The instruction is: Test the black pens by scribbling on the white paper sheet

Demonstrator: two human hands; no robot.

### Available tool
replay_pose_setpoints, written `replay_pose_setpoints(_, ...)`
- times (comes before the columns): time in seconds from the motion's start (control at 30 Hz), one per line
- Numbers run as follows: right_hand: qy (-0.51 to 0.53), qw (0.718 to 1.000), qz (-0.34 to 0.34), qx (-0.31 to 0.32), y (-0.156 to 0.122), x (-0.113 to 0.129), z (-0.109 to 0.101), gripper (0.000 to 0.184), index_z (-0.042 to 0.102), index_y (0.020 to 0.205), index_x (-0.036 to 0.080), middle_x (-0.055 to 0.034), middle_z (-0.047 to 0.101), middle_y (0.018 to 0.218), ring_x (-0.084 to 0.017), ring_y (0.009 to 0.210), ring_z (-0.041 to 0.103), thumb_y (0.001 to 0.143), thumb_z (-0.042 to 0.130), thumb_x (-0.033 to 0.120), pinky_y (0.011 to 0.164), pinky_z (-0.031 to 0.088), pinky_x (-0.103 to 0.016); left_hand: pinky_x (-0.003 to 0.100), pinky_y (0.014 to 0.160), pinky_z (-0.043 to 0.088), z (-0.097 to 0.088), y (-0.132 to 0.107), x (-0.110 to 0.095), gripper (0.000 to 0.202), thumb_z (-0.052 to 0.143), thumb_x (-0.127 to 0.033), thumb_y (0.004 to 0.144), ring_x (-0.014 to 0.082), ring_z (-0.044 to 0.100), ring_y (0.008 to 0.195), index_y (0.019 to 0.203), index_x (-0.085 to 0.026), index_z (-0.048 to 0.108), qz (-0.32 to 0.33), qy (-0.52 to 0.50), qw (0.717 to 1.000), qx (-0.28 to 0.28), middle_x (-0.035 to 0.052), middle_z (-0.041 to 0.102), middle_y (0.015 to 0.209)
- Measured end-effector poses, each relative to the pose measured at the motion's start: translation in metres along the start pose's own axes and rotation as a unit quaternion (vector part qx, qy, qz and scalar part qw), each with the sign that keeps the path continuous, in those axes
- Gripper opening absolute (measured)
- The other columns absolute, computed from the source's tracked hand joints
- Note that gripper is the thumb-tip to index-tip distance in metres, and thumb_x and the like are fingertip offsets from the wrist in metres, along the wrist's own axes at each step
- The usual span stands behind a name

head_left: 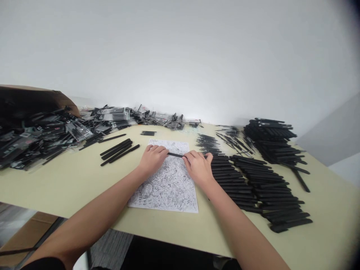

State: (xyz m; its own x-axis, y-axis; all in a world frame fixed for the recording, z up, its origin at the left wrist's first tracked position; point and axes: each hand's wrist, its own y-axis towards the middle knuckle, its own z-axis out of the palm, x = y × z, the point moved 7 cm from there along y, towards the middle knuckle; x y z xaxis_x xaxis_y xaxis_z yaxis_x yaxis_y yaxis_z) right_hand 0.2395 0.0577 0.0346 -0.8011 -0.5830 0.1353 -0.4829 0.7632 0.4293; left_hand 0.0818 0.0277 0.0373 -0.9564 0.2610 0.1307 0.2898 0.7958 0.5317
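- In the head view, a black pen (176,154) lies roughly crosswise above the upper part of a scribbled sheet (168,183), held between both hands.
- The left hand (154,157) grasps the left end of the pen; fingers are curled around it.
- The right hand (197,167) grasps the right portion, thumb and fingers closed on the barrel.
- Progress, by judgement: partway. The pen in hand is unpackaged, and two columns of black pens (233,183) are laid out neatly at the right.
- A higher stack of pens (270,133) stands behind these columns.
- A large heap of packets (112,114) at the left and rear appears to be unprocessed stock; whether every packet is full is not discernible.
- A few loose pens (116,150) lie between the heap and the sheet, outside any packet.
- Materials: the packets are clear, glossy film with dark printed areas; the cardboard box (69,101) beside them is stiff and brown.
- Shapes: the pen barrels are straight, slim and apparently matt; the thin rods (208,143) beyond the right hand are much finer.
- The sheet is flat white paper, densely covered with looping dark strokes.
- The table (84,187) has a smooth, pale yellow surface.
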Motion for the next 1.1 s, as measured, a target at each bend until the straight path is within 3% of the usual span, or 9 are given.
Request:
replay_pose_setpoints(0.27, -0.001, 1.000, 0.007, -0.003, 0.000, 0.001, -0.005, 0.014, 0.064, 0.095, 0.021, -0.0040, 0.069, 0.096, -0.020, 0.091, 0.057, 0.094, 0.051, 0.020, 0.088, 0.017, -0.041, 0.037, 0.084, 0.037, 0.002, 0.000, -0.003, 0.019, 0.049, -0.028, 0.096, 0.0217, 0.063, 0.093, 0.099, -0.020, 0.066, 0.005, -0.001, 1.000, 0.027, 0.0062, 0.071, 0.101)
replay_pose_setpoints(0.43, 0.020, 1.000, 0.009, -0.020, 0.001, 0.001, -0.009, 0.014, 0.062, 0.089, 0.021, -0.0019, 0.068, 0.091, -0.019, 0.088, 0.057, 0.090, 0.052, 0.012, 0.089, 0.017, -0.040, 0.037, 0.084, 0.036, 0.001, 0.001, -0.005, 0.019, 0.048, -0.029, 0.096, 0.0208, 0.063, 0.092, 0.097, -0.021, 0.065, 0.009, -0.007, 0.999, 0.030, 0.0057, 0.072, 0.100)
replay_pose_setpoints(0.57, 0.011, 1.000, 0.002, -0.019, 0.000, 0.001, -0.007, 0.013, 0.062, 0.100, 0.022, -0.0044, 0.068, 0.097, -0.021, 0.090, 0.057, 0.092, 0.052, 0.021, 0.089, 0.017, -0.041, 0.037, 0.084, 0.037, 0.001, 0.001, -0.004, 0.018, 0.050, -0.028, 0.096, 0.0211, 0.064, 0.092, 0.098, -0.020, 0.066, 0.001, -0.013, 0.999, 0.033, 0.0059, 0.072, 0.101)
replay_pose_setpoints(0.73, -0.008, 1.000, -0.003, -0.013, -0.001, 0.002, -0.004, 0.026, 0.064, 0.108, 0.021, -0.0067, 0.068, 0.104, -0.022, 0.091, 0.057, 0.097, 0.046, 0.037, 0.090, 0.017, -0.043, 0.036, 0.084, 0.037, 0.001, 0.001, -0.002, 0.018, 0.051, -0.028, 0.095, 0.0209, 0.064, 0.093, 0.099, -0.019, 0.066, -0.007, -0.013, 0.999, 0.033, 0.0058, 0.072, 0.101)
replay_pose_setpoints(0.93, -0.007, 1.000, 0.001, 0.002, -0.001, 0.002, -0.001, 0.029, 0.068, 0.093, 0.020, -0.0060, 0.070, 0.094, -0.020, 0.088, 0.055, 0.098, 0.042, 0.030, 0.088, 0.016, -0.043, 0.036, 0.083, 0.036, 0.001, 0.001, -0.003, 0.018, 0.050, -0.028, 0.096, 0.0208, 0.063, 0.092, 0.098, -0.020, 0.065, 0.002, -0.008, 1.000, 0.030, 0.0054, 0.072, 0.100)
replay_pose_setpoints(1.1, -0.007, 1.000, -0.001, 0.004, 0.000, 0.001, 0.001, 0.023, 0.068, 0.094, 0.021, -0.0056, 0.070, 0.095, -0.021, 0.089, 0.056, 0.097, 0.046, 0.028, 0.090, 0.016, -0.043, 0.036, 0.084, 0.036, 0.001, 0.000, -0.004, 0.019, 0.048, -0.028, 0.096, 0.0212, 0.062, 0.094, 0.099, -0.020, 0.065, 0.006, -0.011, 0.999, 0.033, 0.0061, 0.071, 0.101)
